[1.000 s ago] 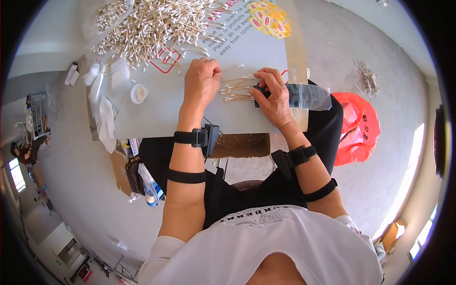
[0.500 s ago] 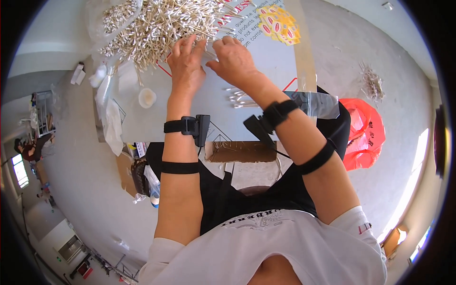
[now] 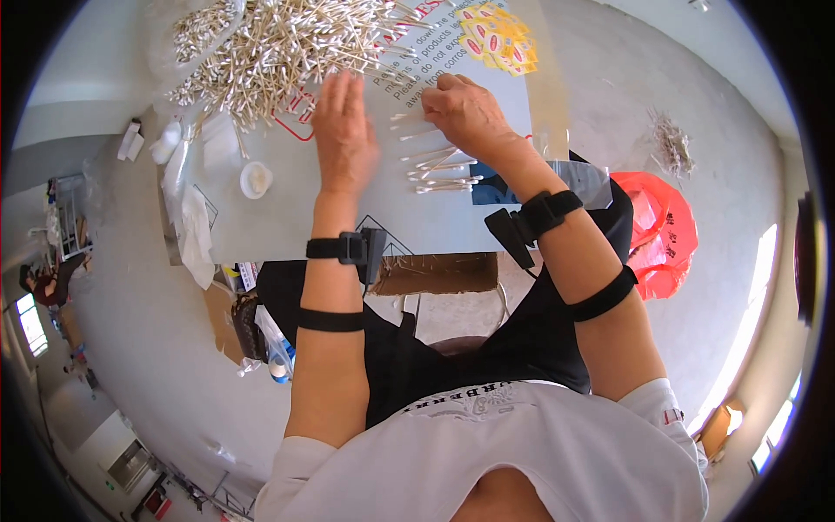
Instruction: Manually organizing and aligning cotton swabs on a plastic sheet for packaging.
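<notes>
A large heap of white cotton swabs (image 3: 261, 56) spreads over the far left of the table. Just nearer than its edge is my left hand (image 3: 345, 130), blurred, its fingers stretched out and nothing visible in them. My right hand (image 3: 470, 113) is closed over the middle of the table, fingers curled. Blurred cotton swabs (image 3: 413, 126) stick out to the left from under it, their ends in its fingers. Nearer me, a small group of cotton swabs (image 3: 442, 174) lies side by side, partly across a dark clear-edged plastic bag (image 3: 497, 187).
A small white cup (image 3: 256, 180) stands at the left, near crumpled clear plastic (image 3: 196, 235). Yellow printed packets (image 3: 500, 39) lie at the far right. A cardboard box (image 3: 435, 274) sits below the table's near edge, a red plastic bag (image 3: 657, 235) to the right.
My right hand has moved right and a little nearer, away from the heap, with swabs in its fingers. My left hand has drawn back slightly from the heap, its fingers straightened.
</notes>
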Available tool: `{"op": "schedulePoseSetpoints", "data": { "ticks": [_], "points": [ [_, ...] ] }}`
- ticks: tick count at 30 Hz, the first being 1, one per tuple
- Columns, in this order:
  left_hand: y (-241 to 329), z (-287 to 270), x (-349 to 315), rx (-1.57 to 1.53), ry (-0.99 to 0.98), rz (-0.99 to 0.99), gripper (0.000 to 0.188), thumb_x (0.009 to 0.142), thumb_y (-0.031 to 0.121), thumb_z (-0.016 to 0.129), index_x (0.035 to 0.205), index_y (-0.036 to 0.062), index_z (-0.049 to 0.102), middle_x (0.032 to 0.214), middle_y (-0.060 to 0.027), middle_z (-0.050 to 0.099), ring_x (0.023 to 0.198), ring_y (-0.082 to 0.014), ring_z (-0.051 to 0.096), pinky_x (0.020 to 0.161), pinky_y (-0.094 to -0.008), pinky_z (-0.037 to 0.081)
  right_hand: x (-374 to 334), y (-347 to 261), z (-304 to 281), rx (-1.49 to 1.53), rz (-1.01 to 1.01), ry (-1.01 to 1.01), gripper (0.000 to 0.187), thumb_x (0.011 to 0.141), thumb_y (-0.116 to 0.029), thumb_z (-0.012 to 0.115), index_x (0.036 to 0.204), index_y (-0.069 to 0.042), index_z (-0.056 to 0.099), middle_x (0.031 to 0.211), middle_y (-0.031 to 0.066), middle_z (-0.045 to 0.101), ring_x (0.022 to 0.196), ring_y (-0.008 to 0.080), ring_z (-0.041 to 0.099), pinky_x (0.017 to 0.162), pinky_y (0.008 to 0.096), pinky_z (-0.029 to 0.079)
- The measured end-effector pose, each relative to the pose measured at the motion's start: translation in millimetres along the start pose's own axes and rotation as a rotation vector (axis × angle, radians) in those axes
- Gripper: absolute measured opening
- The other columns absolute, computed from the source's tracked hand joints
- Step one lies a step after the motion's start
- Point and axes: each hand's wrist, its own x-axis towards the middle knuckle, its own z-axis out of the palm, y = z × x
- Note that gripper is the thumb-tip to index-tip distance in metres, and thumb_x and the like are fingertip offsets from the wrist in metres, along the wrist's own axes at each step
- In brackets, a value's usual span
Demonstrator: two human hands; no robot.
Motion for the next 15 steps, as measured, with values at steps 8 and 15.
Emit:
{"op": "schedulePoseSetpoints", "data": {
  "ticks": [8,15],
  "points": [
    [78,2,-53,-0.095,-0.310,0.067,0.073,0.084,0.041,0.062,0.140,0.0029,0.036,0.149,-0.0164,0.031,0.140,-0.0302,0.024,0.113,-0.0529,0.014,-47,7,-16,0.320,0.178,0.173,0.014,0.078,-0.006,0.064,0.092,-0.005,0.063,0.093,0.0080,0.058,0.085,0.0252,0.059,0.076,0.0341,0.049],
    [96,0,-59,-0.001,-0.332,0.034,0.082,0.082,0.047,0.063,0.140,-0.0031,0.033,0.149,-0.0201,0.028,0.142,-0.0318,0.019,0.112,-0.0550,0.011,-91,-22,-13,0.701,0.414,0.428,0.024,0.079,0.000,0.061,0.103,0.000,0.061,0.113,0.0132,0.058,0.083,0.0229,0.058,0.077,0.0308,0.049]
  ]
}}
